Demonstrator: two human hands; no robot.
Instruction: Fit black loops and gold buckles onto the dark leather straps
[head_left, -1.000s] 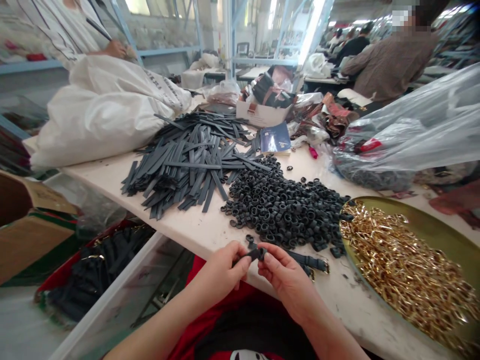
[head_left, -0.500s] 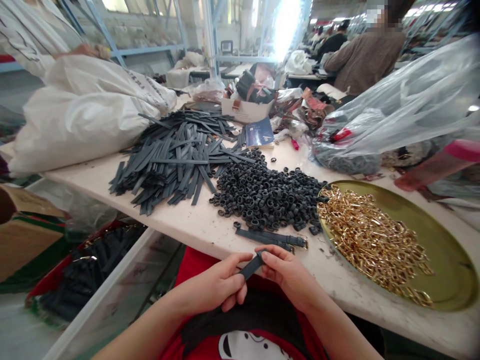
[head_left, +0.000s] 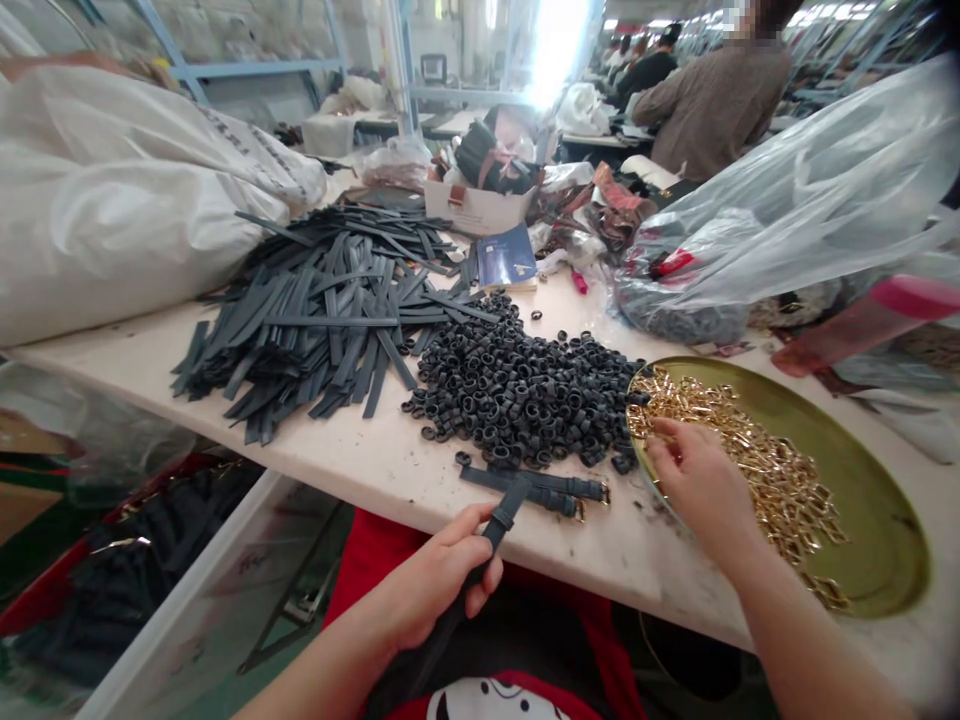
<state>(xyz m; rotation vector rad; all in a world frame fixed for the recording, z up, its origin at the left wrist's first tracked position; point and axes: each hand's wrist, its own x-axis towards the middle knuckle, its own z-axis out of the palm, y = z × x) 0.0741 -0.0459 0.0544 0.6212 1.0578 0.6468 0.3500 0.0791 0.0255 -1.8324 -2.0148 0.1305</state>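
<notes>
My left hand (head_left: 439, 578) is closed around a dark strap (head_left: 501, 513) with a small loop on it, held just below the table edge. My right hand (head_left: 694, 472) reaches over the rim of a round brass tray (head_left: 870, 480), fingers curled down into the heap of gold buckles (head_left: 757, 470); whether they hold one is hidden. Two finished straps with buckles (head_left: 540, 488) lie on the table between my hands. Behind them sits a pile of small black loops (head_left: 525, 385) and, further left, a heap of dark straps (head_left: 330, 305).
A big white sack (head_left: 127, 200) fills the left of the table. A clear plastic bag (head_left: 787, 220) lies at the right, a white carton and a blue booklet (head_left: 506, 255) at the back. A person in a brown top sits beyond. A crate of dark goods stands below left.
My right hand let go of the strap and moved right to the tray of gold buckles. My left hand kept the strap and stayed near the table edge.
</notes>
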